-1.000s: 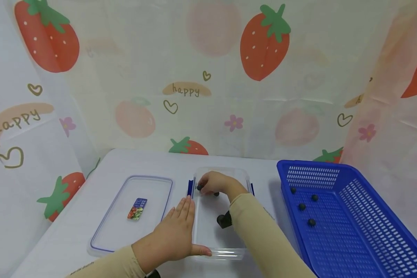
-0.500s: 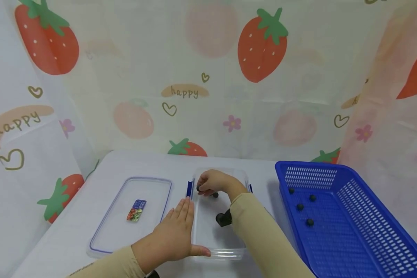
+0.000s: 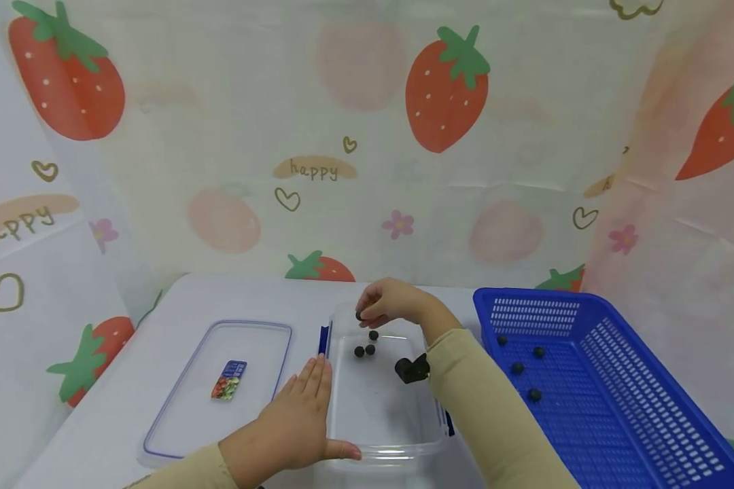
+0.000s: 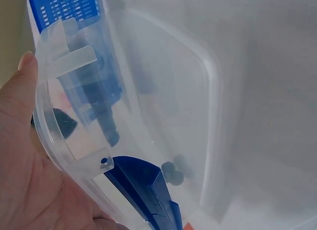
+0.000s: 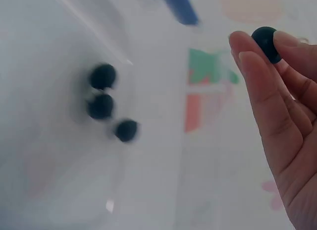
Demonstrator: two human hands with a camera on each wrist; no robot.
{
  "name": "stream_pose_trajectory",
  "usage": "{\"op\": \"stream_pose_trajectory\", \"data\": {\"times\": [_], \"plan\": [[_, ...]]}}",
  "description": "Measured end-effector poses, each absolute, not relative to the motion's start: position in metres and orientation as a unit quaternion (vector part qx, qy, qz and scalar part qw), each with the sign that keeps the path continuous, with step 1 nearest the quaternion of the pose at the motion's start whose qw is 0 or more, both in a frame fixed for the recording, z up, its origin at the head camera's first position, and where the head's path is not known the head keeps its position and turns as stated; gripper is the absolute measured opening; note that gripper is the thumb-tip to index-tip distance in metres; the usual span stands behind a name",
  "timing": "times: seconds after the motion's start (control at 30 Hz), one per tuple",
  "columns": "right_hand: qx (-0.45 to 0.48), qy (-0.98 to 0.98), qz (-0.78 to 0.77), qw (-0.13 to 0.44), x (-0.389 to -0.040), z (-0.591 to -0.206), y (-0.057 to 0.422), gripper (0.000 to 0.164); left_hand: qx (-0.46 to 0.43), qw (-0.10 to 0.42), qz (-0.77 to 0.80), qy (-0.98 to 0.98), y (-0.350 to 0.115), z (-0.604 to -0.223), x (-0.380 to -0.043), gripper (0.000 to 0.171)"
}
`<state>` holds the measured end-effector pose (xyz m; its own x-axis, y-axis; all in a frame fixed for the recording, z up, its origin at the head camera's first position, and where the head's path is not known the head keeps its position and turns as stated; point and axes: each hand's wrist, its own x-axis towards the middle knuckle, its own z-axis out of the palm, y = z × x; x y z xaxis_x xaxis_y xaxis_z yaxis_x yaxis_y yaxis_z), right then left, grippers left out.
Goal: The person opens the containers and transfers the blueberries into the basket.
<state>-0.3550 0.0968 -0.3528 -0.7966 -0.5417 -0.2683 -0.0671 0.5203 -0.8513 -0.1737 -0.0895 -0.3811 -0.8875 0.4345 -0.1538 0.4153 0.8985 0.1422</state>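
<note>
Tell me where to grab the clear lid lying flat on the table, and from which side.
Take the lid by its near right corner, beside the left hand. It lies flat with a thin raised rim, so slide fingertips under the edge and pinch from the side.

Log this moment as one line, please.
right hand: pinches dark ball | left hand: steadies clear container | three balls inside

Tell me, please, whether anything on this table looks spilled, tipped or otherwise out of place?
Nothing stands out. The clear box sits upright with three dark balls inside, its lid lies flat beside it, and the blue basket holds four more.
</note>
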Motion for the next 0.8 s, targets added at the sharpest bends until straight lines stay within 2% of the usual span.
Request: {"op": "stream_pose_trajectory", "data": {"times": [0.47,0.8], "plan": [[-0.227,0.829,-0.480,0.176,-0.342,-0.288,0.193,0.022,0.225,0.090,0.048,0.969,-0.090,-0.385,-0.175,0.123],[-0.204,0.851,-0.467,0.129,-0.319,-0.280,0.269,0.025,0.223,0.090,0.044,0.970,-0.090,-0.385,-0.176,0.124]]}}
